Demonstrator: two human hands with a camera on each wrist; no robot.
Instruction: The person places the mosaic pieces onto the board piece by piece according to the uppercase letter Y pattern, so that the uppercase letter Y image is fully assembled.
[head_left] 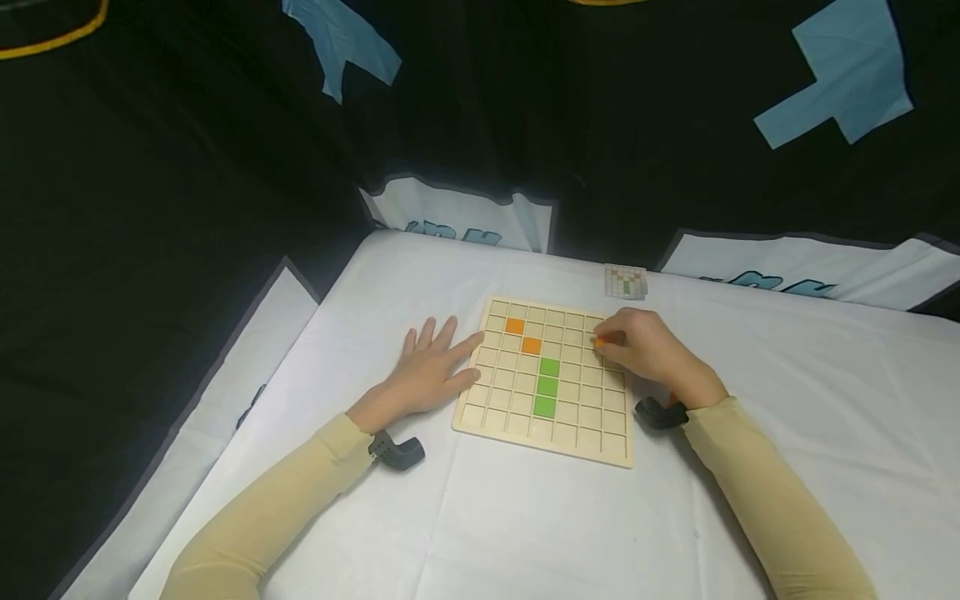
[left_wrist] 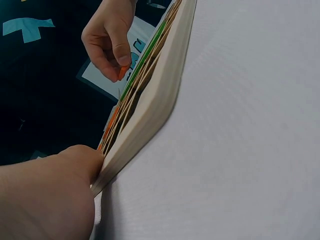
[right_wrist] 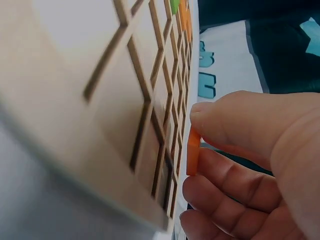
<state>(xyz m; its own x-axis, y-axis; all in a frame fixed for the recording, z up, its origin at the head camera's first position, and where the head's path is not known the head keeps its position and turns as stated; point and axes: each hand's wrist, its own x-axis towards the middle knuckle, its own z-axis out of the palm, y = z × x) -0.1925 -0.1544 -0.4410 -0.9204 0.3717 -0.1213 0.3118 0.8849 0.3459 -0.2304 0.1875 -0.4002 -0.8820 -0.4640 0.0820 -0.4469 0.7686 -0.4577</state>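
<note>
A wooden grid board [head_left: 510, 425] lies on the white table, its squares marked off by thin strips. Two orange tiles [head_left: 532, 346] sit diagonally in its upper left part, and three green tiles [head_left: 548, 387] form a column near the middle. Over the board's right side, my right hand [head_left: 651, 346] pinches another orange tile [right_wrist: 193, 152] between thumb and fingers, as the right wrist view shows closely. My left hand [head_left: 431, 371] lies flat with fingers spread, thumb and index finger touching the board's left edge.
Behind the board, toward the table's far edge, lies a small card [head_left: 626, 282] printed with a coloured grid pattern. White cloth [head_left: 555, 533] covers the table. A dark curtain [head_left: 600, 125] with blue tape pieces hangs beyond it.
</note>
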